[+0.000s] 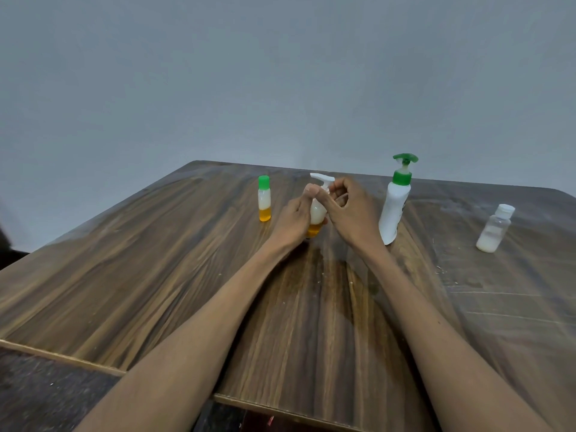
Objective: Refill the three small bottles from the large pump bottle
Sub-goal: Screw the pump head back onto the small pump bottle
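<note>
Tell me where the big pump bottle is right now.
In the head view the big pump bottle stands on the table, right of centre, just beside the right hand, with the clear bottle farther right.

1. A wooden table with dark and light brown streaked grain fills the lower half of the view.
2. Its right part carries pale, whitish scuffs and smears.
3. A darker wet-looking patch lies on the tabletop near the middle.
4. A plain grey-blue wall rises behind the far edge of the table.
5. A dark speckled floor shows at the near left, below the table's light edge strip.
6. A dark shape sits at the far left edge; what it is cannot be told.
</note>
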